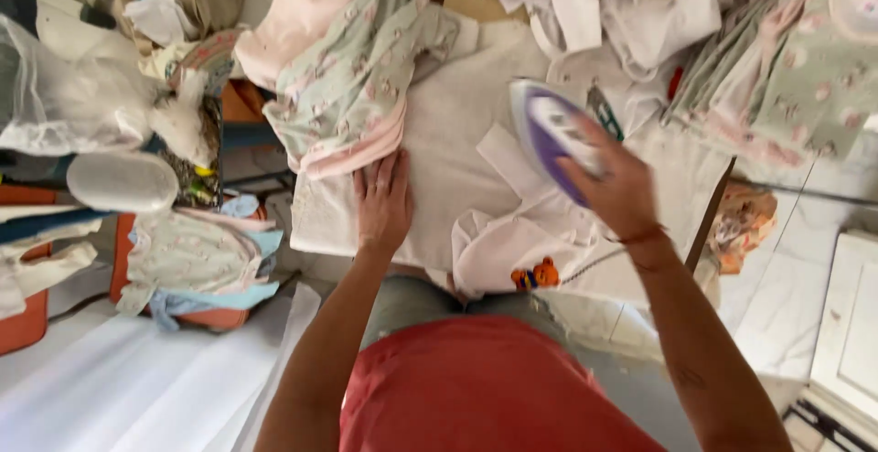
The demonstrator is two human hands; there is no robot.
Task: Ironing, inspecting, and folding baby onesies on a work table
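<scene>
White cloth garment (512, 232) lies spread on the ironing surface at frame centre. Left hand (383, 203) presses flat, fingers extended, on the white cover. Right hand (617, 182) grips the purple-and-white iron (549, 132) above the garment.

Piles of clothing crowd the room on every side. At the top right a stack of folded pale green and pink garments (786, 68) leans beside a heap of white laundry (631, 4). On the left stands an orange crate (197, 310) heaped with small printed clothes, and above it a clear plastic bag (64, 86) bulges with white fabric. White sheeting (137, 388) covers the lower left. The floor (786, 306) on the right is pale marble-like tile, with a white cabinet (851, 324) at the edge — daylight falls soft and even.
</scene>
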